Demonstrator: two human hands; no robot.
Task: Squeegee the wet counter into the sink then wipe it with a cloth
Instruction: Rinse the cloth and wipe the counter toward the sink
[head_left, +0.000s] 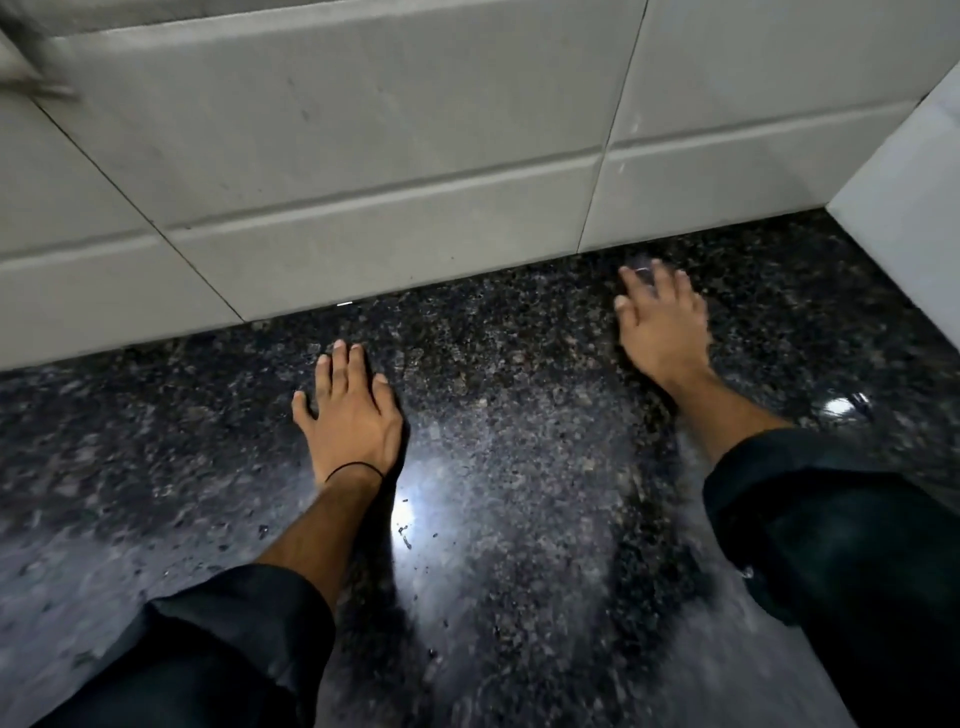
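The counter (509, 467) is dark speckled granite, glossy, with a bright light reflection near its middle. My left hand (350, 415) lies flat on it, palm down, fingers spread, holding nothing; a thin black band circles the wrist. My right hand (662, 327) is farther back and to the right, near the wall, also palm down with fingers apart and slightly blurred; it holds nothing. No squeegee, cloth or sink is in view. Both forearms wear dark rolled-up sleeves.
A wall of large pale tiles (363, 171) rises along the back edge of the counter. A white vertical surface (914, 208) bounds the counter at the right. A blurred grey object (31, 57) shows at the top left corner.
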